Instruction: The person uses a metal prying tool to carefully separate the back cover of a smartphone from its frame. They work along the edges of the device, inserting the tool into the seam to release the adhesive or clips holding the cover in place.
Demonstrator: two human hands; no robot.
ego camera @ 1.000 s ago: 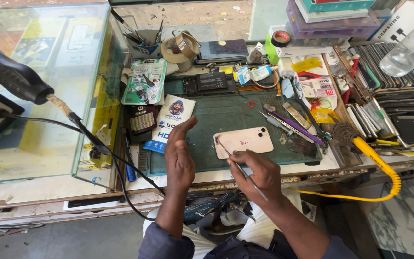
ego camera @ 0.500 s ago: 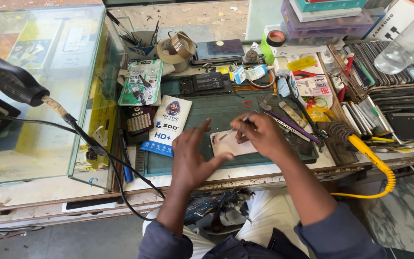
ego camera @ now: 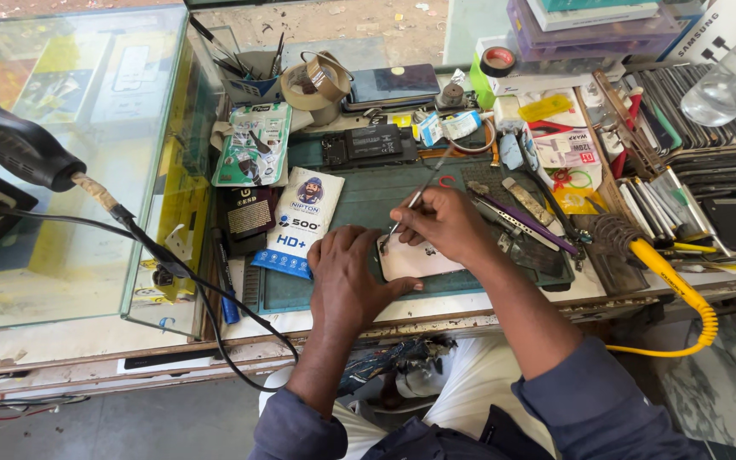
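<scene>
A pale pink phone (ego camera: pixel 415 260) lies back up on the dark green work mat (ego camera: pixel 368 192). My left hand (ego camera: pixel 347 277) rests flat on its left end and holds it down. My right hand (ego camera: pixel 445 223) sits over the phone's upper edge and grips a thin metal tool (ego camera: pixel 415 198) like a pen. The tool's tip touches the phone near its top left corner. Both hands cover much of the phone.
A glass display case (ego camera: pixel 70 162) stands to the left, with a black cable (ego camera: pixel 172 264) across its front. Tweezers (ego camera: pixel 526 223), a yellow-handled soldering iron (ego camera: pixel 666 277), tape rolls (ego camera: pixel 317 81), small packets (ego camera: pixel 300 221) and racks of phone parts (ego camera: pixel 692 145) crowd the bench.
My left hand has moved from beside the phone onto its left end. My right hand went from the phone's lower edge to its upper edge, the tool tip now at the top left corner.
</scene>
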